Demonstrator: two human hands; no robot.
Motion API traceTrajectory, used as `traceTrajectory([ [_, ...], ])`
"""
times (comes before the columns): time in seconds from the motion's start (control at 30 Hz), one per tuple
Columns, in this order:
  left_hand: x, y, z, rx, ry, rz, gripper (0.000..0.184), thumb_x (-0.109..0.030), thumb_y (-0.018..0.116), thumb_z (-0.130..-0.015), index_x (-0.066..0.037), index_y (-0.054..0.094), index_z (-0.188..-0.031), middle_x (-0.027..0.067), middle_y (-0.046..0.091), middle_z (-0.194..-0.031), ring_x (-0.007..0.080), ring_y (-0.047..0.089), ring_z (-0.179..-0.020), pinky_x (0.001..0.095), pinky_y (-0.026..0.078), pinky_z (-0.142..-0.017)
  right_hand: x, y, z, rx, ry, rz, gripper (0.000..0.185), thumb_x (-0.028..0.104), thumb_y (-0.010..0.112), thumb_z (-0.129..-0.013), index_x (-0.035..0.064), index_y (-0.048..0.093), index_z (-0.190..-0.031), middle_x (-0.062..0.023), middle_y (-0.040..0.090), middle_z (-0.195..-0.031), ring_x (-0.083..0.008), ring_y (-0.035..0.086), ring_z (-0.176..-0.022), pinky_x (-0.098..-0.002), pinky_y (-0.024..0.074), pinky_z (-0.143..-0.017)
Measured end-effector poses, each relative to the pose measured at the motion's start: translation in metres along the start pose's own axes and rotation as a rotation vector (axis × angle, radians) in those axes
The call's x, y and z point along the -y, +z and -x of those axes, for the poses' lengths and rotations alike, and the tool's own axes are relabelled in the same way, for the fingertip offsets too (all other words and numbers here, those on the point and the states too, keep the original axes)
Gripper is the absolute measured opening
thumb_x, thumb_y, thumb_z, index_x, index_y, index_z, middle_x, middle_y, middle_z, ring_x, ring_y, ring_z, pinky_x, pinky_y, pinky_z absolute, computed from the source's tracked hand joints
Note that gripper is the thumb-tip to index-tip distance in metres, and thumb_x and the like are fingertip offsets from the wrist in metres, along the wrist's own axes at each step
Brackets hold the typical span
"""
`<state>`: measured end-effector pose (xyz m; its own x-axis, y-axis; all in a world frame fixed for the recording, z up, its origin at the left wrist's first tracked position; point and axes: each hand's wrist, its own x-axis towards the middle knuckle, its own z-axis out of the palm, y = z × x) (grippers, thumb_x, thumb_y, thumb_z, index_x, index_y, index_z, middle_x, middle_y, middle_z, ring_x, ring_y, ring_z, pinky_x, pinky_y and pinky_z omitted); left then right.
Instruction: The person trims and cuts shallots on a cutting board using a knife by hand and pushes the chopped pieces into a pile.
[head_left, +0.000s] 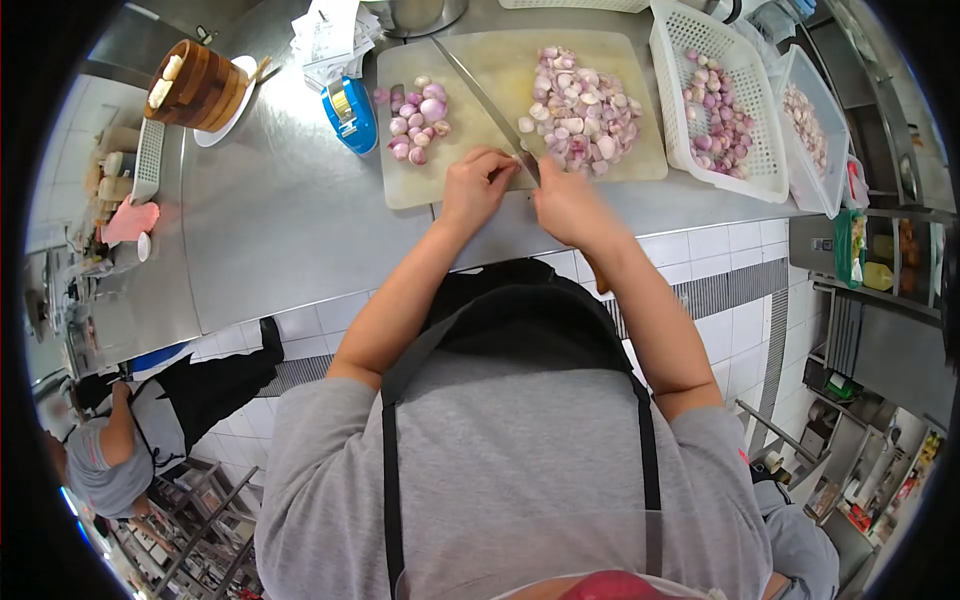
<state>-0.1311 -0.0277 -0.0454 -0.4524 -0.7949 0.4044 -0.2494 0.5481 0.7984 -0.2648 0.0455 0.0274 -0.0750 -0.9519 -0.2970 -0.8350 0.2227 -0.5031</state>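
My right hand (575, 203) is wrapped round a long kitchen knife (480, 95), whose blade points away to the upper left over the white cutting board (470, 190). My left hand (476, 186) is closed in a pinch beside the blade, at the board's near edge. Between its fingertips is a small pale piece, apparently a shallot (514, 164), mostly covered by the fingers. A small pile of whole peeled shallots (417, 122) lies on the board's left part. Sliced shallots (582, 110) form a larger heap on the right, beyond my right hand.
Right of the board stand a white perforated basket (665, 95) with shallots and a clear tub (812, 165) with more pieces. On the left are a blue tape dispenser (350, 115), paper slips (330, 40) and a wooden bucket (200, 88) on a plate. Other people stand behind on both sides.
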Motion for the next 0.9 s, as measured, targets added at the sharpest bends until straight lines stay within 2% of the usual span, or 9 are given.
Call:
traceTrajectory([
  [0.13,0.001,0.002,0.001,-0.026,0.003,0.01,0.006,0.0,0.066,-0.072,0.001,0.065,-0.078,0.011,0.063,-0.081,0.0189,0.062,-0.067,0.0271,0.05,-0.059,-0.002,0.01,0.001,0.028,0.01,-0.013,0.036,0.004,0.04,-0.078,-0.0084,0.039,-0.111,-0.0321,0.058,-0.081,-0.0453,0.058,-0.079,-0.0509,0.0454,-0.072],
  [0.23,0.003,-0.001,0.002,0.005,0.027,-0.013,0.007,0.0,0.066,-0.073,0.001,0.064,-0.08,0.0115,0.063,-0.083,0.0182,0.061,-0.065,0.0268,0.05,-0.058,-0.011,0.027,-0.009,-0.121,-0.1,0.018,0.029,0.005,0.043,-0.08,-0.006,0.04,-0.107,-0.0284,0.06,-0.076,-0.0406,0.061,-0.066,-0.0492,0.0482,-0.06],
  [0.3,-0.002,-0.002,-0.004,0.085,-0.084,0.068,0.012,0.0,0.065,-0.073,0.0,0.064,-0.085,0.0107,0.062,-0.089,0.0201,0.062,-0.071,0.0271,0.05,-0.06,0.0,-0.008,-0.001,0.116,0.183,-0.328,0.024,0.012,0.047,-0.086,-0.0028,0.039,-0.103,-0.02,0.059,-0.067,-0.0295,0.058,-0.048,-0.042,0.0466,-0.042],
  [0.33,-0.005,-0.006,-0.009,0.085,-0.073,0.069,0.012,0.0,0.065,-0.073,0.0,0.064,-0.085,0.0107,0.062,-0.089,0.0201,0.062,-0.071,0.0271,0.05,-0.06,-0.011,-0.01,-0.004,0.105,0.181,-0.327,0.024,0.012,0.047,-0.086,-0.0028,0.039,-0.103,-0.02,0.059,-0.067,-0.0295,0.058,-0.048,-0.042,0.0466,-0.042],
  [0.4,-0.006,-0.02,-0.017,0.359,0.204,-0.191,0.013,-0.003,0.062,-0.074,-0.003,0.064,-0.087,0.0093,0.06,-0.092,0.0238,0.061,-0.08,0.0304,0.05,-0.065,-0.032,-0.012,-0.01,0.243,0.18,-0.58,0.027,0.02,0.048,-0.089,0.0001,0.037,-0.103,-0.0119,0.055,-0.06,-0.0192,0.052,-0.039,-0.0336,0.0415,-0.033],
  [0.43,-0.003,-0.024,-0.02,0.353,0.209,-0.197,0.013,-0.003,0.062,-0.074,-0.003,0.064,-0.087,0.0093,0.06,-0.092,0.0238,0.061,-0.08,0.0304,0.05,-0.065,-0.032,-0.013,-0.011,0.239,0.171,-0.578,0.027,0.02,0.048,-0.089,0.0001,0.037,-0.103,-0.0119,0.055,-0.06,-0.0192,0.052,-0.039,-0.0336,0.0415,-0.033],
  [0.5,0.004,-0.026,-0.027,0.453,0.556,-0.247,0.012,-0.007,0.06,-0.074,-0.005,0.064,-0.086,0.0083,0.058,-0.092,0.0263,0.059,-0.084,0.034,0.049,-0.069,-0.031,-0.017,-0.008,0.237,0.181,-0.49,0.028,0.022,0.048,-0.089,0.0008,0.036,-0.104,-0.0096,0.053,-0.058,-0.0183,0.051,-0.039,-0.033,0.0425,-0.034],
  [0.7,-0.016,-0.036,-0.044,0.783,0.33,-0.355,0.018,-0.008,0.058,-0.076,-0.009,0.06,-0.094,0.0084,0.06,-0.092,0.0265,0.059,-0.083,0.0361,0.048,-0.069,-0.033,-0.013,-0.01,0.23,0.166,-0.465,0.028,0.02,0.047,-0.089,0.0007,0.035,-0.105,-0.0112,0.055,-0.059,-0.0191,0.053,-0.04,-0.0336,0.0428,-0.034],
  [0.9,-0.001,-0.024,-0.026,0.485,0.271,-0.272,0.02,-0.008,0.059,-0.077,-0.009,0.06,-0.098,0.0099,0.06,-0.086,0.0277,0.06,-0.08,0.0358,0.048,-0.069,-0.031,-0.011,-0.009,0.216,0.167,-0.459,0.025,0.019,0.047,-0.09,0.0027,0.035,-0.105,-0.0085,0.05,-0.056,-0.0172,0.049,-0.038,-0.0317,0.0398,-0.033],
])
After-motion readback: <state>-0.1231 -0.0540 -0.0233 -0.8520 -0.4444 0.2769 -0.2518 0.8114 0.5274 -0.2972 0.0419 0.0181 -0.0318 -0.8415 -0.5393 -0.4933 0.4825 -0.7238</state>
